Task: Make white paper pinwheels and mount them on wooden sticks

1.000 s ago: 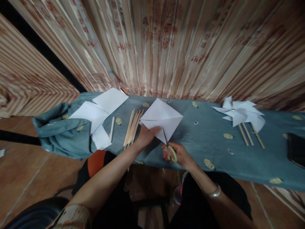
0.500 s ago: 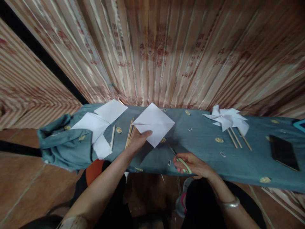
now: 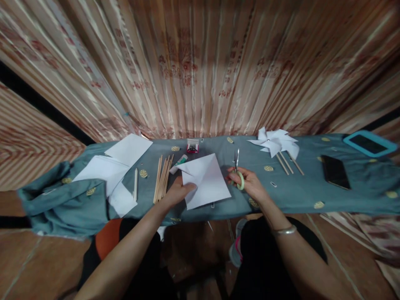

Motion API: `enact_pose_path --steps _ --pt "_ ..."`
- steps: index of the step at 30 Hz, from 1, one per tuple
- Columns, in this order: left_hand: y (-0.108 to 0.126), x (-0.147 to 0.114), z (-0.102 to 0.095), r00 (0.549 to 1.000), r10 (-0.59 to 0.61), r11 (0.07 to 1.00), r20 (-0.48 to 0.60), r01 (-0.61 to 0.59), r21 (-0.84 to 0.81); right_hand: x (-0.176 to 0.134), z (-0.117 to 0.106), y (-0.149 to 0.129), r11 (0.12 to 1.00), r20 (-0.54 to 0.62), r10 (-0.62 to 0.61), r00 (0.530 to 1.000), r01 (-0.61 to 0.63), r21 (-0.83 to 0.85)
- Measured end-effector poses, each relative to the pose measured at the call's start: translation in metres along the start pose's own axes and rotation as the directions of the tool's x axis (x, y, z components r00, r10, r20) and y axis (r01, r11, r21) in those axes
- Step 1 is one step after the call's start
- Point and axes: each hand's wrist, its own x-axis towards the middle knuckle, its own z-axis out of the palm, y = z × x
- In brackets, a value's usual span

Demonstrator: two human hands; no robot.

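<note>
My left hand (image 3: 181,191) pinches the left side of a white square of paper (image 3: 208,181), thumb on top. A slit runs in from the paper's upper left corner, and creases cross its face. To the right of it, my right hand (image 3: 245,182) grips a pair of scissors (image 3: 238,177) by the pale green handles. The blades point up and stand slightly apart, clear of the paper. Left of the paper lie several wooden sticks (image 3: 162,179) and a glue stick (image 3: 178,163). Behind it is a small red and white box (image 3: 193,146) with dark contents.
White paper sheets (image 3: 103,171) and a white pencil-like stick (image 3: 135,184) lie at left on the green cloth (image 3: 300,187). Paper pinwheels (image 3: 276,141) on sticks, a black phone (image 3: 335,171) and a blue-framed tablet (image 3: 370,143) are at right. A curtain (image 3: 200,83) hangs behind.
The paper has turned from a diamond position and moved lower, uncovering the glue stick and red box. The scissors have swung from pointing up-left to pointing upward. The view has shifted right.
</note>
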Motion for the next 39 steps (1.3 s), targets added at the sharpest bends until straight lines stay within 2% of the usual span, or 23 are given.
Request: enact_pose_path --steps 5,8,11,15,18,24,28,32,34,36,39 --pt "0.002 -0.004 0.004 0.985 -0.036 0.999 0.17 0.03 0.039 0.0 0.017 0.006 0.996 0.106 0.032 0.994 -0.04 0.074" --pt "0.002 -0.005 0.004 0.98 -0.086 0.996 0.182 0.091 -0.018 0.001 0.021 0.01 0.986 0.108 0.076 0.991 -0.091 0.138" --pt "0.007 -0.006 0.005 0.973 -0.129 0.966 0.19 0.167 -0.197 0.004 0.022 0.011 0.976 0.046 0.099 0.994 -0.106 0.192" --pt "0.019 -0.011 0.008 0.965 -0.086 0.853 0.249 0.2 -0.481 0.007 0.026 0.011 0.945 -0.103 0.102 0.989 -0.064 0.32" --pt "0.026 -0.017 0.011 0.96 -0.069 0.789 0.27 0.218 -0.574 0.009 0.033 0.014 0.92 -0.178 0.118 0.977 -0.04 0.39" --pt "0.019 -0.022 0.024 0.974 -0.094 0.734 0.206 0.207 -0.646 0.013 0.052 0.019 0.913 -0.188 0.11 0.976 -0.024 0.406" --pt "0.013 -0.016 0.032 0.984 -0.171 0.713 0.059 0.164 -0.682 0.013 0.066 0.019 0.931 -0.147 0.06 0.987 -0.002 0.366" --pt "0.017 -0.008 0.025 0.964 -0.26 0.701 -0.052 0.152 -0.697 0.012 0.073 0.016 0.961 -0.097 0.013 0.995 0.014 0.275" --pt "0.021 -0.005 0.018 0.968 -0.239 0.719 -0.079 0.121 -0.685 0.009 0.073 0.015 0.977 -0.034 0.027 0.999 -0.019 0.214" --pt "0.025 -0.002 0.01 0.974 -0.188 0.741 -0.124 0.058 -0.669 0.004 0.071 0.016 0.99 0.09 0.039 0.995 -0.051 0.132" --pt "0.031 0.001 0.001 0.968 -0.159 0.744 -0.196 -0.013 -0.668 -0.005 0.068 0.02 0.997 0.295 0.064 0.953 -0.072 0.015"
